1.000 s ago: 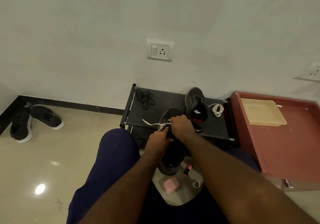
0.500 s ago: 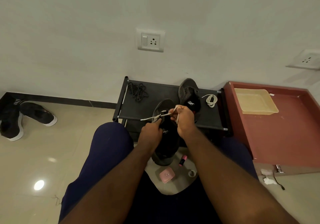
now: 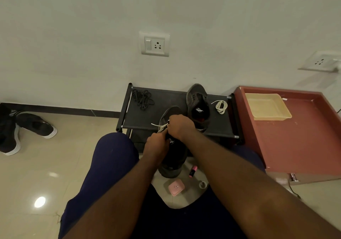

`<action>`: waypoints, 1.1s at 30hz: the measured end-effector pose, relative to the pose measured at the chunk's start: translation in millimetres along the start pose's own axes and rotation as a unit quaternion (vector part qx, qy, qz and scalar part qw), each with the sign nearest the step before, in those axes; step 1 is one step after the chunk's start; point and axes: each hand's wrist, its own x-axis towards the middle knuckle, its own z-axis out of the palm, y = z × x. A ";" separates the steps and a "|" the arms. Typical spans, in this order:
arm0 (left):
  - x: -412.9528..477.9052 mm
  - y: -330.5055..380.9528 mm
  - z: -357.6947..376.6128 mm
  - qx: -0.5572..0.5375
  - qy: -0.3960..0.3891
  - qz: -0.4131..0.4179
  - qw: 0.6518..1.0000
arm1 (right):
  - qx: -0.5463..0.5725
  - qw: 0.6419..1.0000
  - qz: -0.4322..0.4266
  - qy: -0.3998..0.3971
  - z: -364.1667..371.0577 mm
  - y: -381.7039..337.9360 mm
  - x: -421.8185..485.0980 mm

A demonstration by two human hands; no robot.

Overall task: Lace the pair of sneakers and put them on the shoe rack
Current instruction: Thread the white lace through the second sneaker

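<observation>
Head view: my left hand point(image 3: 156, 146) and right hand point(image 3: 181, 128) both pinch the white lace point(image 3: 160, 126) over the dark sneaker point(image 3: 173, 159). Second sneaker point(image 3: 198, 105) sits on the shoe rack point(image 3: 147, 116).

Dim, even indoor light leaves the picture murky, with a greenish cast on the plain white wall point(image 3: 73, 35). One overhead lamp glares as a bright spot on the glossy beige floor tiles point(image 3: 39, 201). Wide-angle distortion bends the edges, and the near forearms look soft.

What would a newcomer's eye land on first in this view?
The left hand and right hand, meeting mid-frame, pinch a white lace on a dark sneaker. Behind them, the second sneaker sits on the black shoe rack, between a black lace tangle at left and a coiled white lace at right.
</observation>
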 end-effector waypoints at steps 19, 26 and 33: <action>4.6 0.9 2.5 0.045 -0.008 -0.003 0.999 | 0.700 0.680 0.192 0.103 5.8 15.4 -7.8; 0.4 9.7 6.1 0.106 -0.016 0.037 0.994 | 0.710 0.643 0.262 0.122 2.6 15.8 -5.9; -1.2 7.8 1.5 0.094 -0.037 0.026 0.995 | 0.406 0.897 0.117 0.129 10.5 20.6 1.9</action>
